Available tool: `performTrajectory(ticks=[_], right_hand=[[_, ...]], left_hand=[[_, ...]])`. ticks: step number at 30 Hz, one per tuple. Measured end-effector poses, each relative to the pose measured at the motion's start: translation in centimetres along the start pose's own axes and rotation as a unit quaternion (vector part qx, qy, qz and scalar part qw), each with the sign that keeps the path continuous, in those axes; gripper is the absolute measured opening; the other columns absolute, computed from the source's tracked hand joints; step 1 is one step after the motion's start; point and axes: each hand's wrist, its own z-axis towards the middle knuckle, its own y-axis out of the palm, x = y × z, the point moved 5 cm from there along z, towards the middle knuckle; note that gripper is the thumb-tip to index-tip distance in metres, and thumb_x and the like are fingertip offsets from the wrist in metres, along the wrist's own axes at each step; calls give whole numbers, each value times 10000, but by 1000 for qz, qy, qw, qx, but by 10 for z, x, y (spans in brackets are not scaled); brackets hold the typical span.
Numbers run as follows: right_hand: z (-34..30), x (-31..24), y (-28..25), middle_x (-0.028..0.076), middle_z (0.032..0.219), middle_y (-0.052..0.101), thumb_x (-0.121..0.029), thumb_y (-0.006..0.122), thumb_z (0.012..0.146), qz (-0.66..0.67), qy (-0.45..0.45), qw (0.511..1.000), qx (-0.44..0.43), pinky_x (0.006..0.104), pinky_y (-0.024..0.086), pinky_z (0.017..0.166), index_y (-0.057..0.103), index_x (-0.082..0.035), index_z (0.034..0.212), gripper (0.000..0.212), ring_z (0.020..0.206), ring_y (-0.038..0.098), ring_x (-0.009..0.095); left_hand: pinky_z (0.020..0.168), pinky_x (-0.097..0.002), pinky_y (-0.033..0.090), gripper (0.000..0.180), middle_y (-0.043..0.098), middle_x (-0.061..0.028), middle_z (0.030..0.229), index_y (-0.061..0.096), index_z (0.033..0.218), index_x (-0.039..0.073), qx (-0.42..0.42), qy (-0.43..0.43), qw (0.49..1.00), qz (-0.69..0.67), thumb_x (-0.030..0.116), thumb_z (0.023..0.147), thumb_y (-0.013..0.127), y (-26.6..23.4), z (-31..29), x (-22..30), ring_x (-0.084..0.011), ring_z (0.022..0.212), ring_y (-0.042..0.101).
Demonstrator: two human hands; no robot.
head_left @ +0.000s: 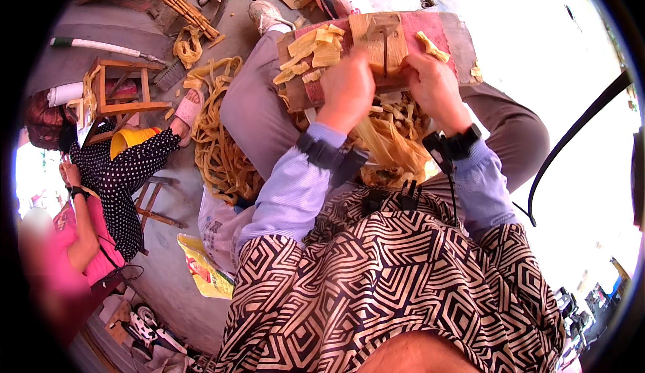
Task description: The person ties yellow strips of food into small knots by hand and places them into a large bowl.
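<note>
Both hands sat at the wooden block on the lap board: left hand curled just left, right hand gripping its right edge, block's length pointing away.

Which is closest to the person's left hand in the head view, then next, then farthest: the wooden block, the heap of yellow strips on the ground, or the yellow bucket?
From the left hand:
1. Wooden block, touching it, just to its right.
2. Heap of yellow strips, on the ground to its left.
3. Yellow bucket, farthest left, beside the other person.
</note>
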Motion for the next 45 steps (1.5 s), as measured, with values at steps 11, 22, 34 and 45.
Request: performTrajectory(ticks=[11,22,34,45], right_hand=[[-46,11,6,-27,650,587,-59,600,900,372,234,862,-254,206,452,534,667,-17,1033,155,586,551,53],[-43,-40,-27,96,607,567,-173,691,844,200,63,941,-267,320,445,513,647,1,837,179,529,550,148],[-43,-43,-25,105,1147,618,-156,712,750,-38,-113,992,-38,368,508,789,609,-73,1173,443,1024,581,312],[-54,-77,-76,101,588,578,-97,662,877,171,31,984,-27,297,436,452,623,-16,776,135,472,572,209]], left_hand=[[525,-179,348,158,585,0,833,563,1090,50,-232,-183,710,-639,121,950,552,-5,-25,-27,-19,599,433],[552,-182,383,100,552,36,762,599,953,51,-352,-170,724,-568,89,867,633,2,-65,22,-40,641,494],[509,-202,447,217,605,-15,703,586,1065,19,-420,-236,739,-471,187,979,479,-1,-105,-13,-81,562,553],[521,-273,470,290,580,-45,710,571,1133,-70,-483,-90,735,-467,125,918,582,-87,-97,84,-123,585,583]])
